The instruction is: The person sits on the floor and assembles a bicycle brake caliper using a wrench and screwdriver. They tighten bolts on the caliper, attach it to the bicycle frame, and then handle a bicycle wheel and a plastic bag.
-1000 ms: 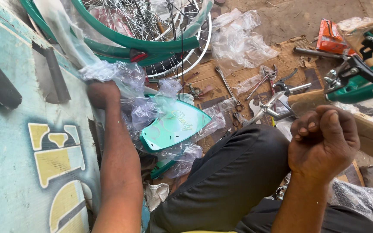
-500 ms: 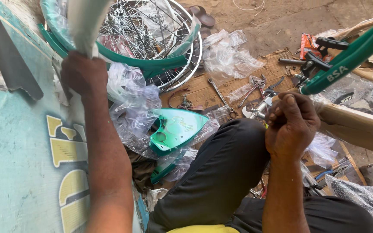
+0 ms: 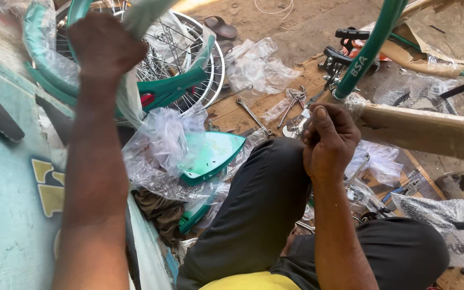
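Observation:
My left hand (image 3: pixel 106 48) is raised at the upper left, shut around a long curved mudguard (image 3: pixel 145 13) wrapped in clear plastic, which rises out of the top of the view. My right hand (image 3: pixel 328 142) rests on my knee in dark trousers (image 3: pixel 264 204), fingers curled closed with the thumb up; nothing shows inside it. Below the left hand lies a green chain guard (image 3: pixel 213 156) in crumpled clear plastic. Spoked wheel rims (image 3: pixel 189 43) with green mudguards lie behind it.
A green bicycle frame tube (image 3: pixel 369 51) slants down at the upper right onto a wooden beam (image 3: pixel 425 129). Spanners (image 3: pixel 253 115) and pliers lie on a wooden board. A teal painted panel (image 3: pixel 6 215) fills the left side. Plastic bags and a sandal (image 3: pixel 218 27) lie on the dirt.
My left hand has lifted the wrapped mudguard higher. My right hand has moved left and down from near the tools to my knee.

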